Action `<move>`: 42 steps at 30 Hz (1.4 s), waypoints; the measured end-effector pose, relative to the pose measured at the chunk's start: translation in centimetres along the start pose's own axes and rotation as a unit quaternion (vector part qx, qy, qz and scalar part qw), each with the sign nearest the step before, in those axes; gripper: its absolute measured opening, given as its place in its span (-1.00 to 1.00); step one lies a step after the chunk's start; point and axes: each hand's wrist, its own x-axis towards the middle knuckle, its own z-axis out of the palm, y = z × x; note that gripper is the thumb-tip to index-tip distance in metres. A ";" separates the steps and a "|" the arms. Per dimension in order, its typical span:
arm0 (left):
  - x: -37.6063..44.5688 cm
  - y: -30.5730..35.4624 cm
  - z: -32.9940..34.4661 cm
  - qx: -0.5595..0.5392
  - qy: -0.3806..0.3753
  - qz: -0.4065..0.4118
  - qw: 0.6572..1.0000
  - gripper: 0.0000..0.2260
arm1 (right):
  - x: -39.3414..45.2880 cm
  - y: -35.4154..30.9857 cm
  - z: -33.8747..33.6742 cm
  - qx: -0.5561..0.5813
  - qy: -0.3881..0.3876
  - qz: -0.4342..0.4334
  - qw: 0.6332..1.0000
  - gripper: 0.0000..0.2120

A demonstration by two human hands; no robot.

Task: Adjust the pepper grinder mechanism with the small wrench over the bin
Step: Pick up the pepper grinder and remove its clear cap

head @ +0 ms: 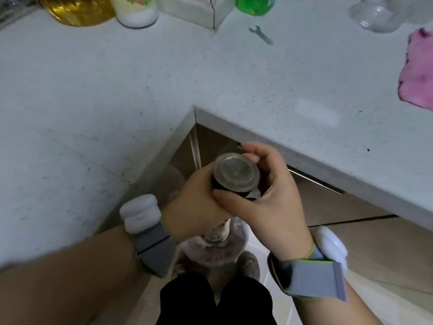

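I hold the pepper grinder (235,173) tilted in front of me, its clear round cap facing up at me and its glass body with peppercorns pointing down. My left hand (194,205) wraps the body from the left. My right hand (269,198) grips the dark top part just under the cap. Below the grinder stands a clear bin (218,252) on the floor. The small wrench (261,34) lies by itself on the white counter (93,102), far from both hands.
The counter forms an inside corner just above my hands, with cabinet fronts and a metal handle (314,181) beneath. A pink cloth (417,73) lies at the right. Bottles, an oil jug (77,10) and a clear jar (377,15) line the back.
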 end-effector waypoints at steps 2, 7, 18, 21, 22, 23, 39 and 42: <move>-0.3 -1.1 0.2 0.019 -0.018 0.018 1.000 -0.66 | -0.5 1.3 0.4 0.010 0.006 -0.019 1.000 -0.33; -0.5 -1.6 0.7 0.069 -0.075 0.053 0.993 -0.62 | -1.8 2.5 0.4 0.014 0.041 -0.038 0.998 -0.48; -3.1 -0.8 1.1 0.010 -0.141 0.119 0.983 -0.63 | -5.4 -0.5 -3.5 -0.084 -0.014 0.001 0.996 -0.52; -3.3 -0.4 1.0 0.004 -0.155 0.132 0.979 -0.59 | -5.8 -1.3 -3.6 -0.097 -0.007 -0.001 0.995 -0.58; -3.5 -0.3 0.8 0.001 -0.159 0.141 0.977 -0.60 | -5.9 -1.7 -3.5 -0.108 -0.008 -0.006 0.994 -0.60; -3.7 0.0 0.6 -0.003 -0.158 0.143 0.977 -0.60 | -5.9 -2.4 -3.5 -0.119 -0.018 -0.009 0.993 -0.60; -3.6 0.9 -0.1 -0.084 -0.140 0.085 0.983 -0.71 | -4.5 -6.3 -3.2 -0.241 -0.081 -0.040 0.966 -0.86; -3.2 0.6 -0.2 -0.093 -0.149 0.066 0.982 -0.63 | -3.6 -5.9 -3.3 -0.227 -0.095 -0.037 0.968 -0.89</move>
